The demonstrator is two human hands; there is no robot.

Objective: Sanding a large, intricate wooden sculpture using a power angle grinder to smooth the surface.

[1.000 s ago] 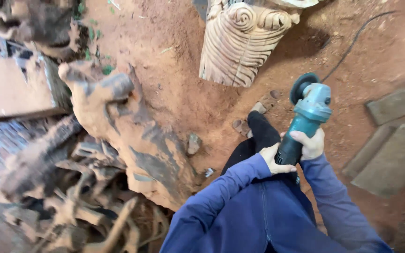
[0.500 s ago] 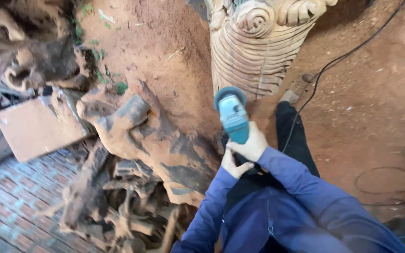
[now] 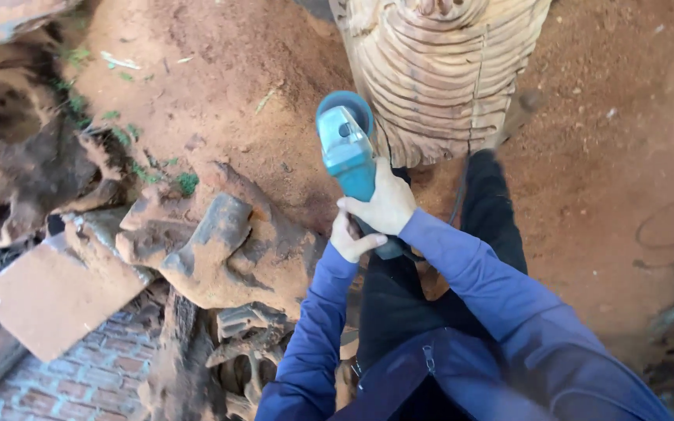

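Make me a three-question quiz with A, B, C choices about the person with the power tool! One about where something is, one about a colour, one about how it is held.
1. Where is the carved wooden piece?
A. just beyond the grinder's head
B. on the brick floor
C. behind the person's back

2. What colour is the body of the grinder?
A. red
B. teal blue
C. yellow

3. How is the grinder held?
A. lying on the ground, untouched
B. by one hand only
C. by both hands

Answers:
1. A, the ribbed pale carving stands right past the disc end of the tool, on the red dirt.
2. B, its casing is teal blue.
3. C, the right hand grips the body and the left hand holds on just below it.
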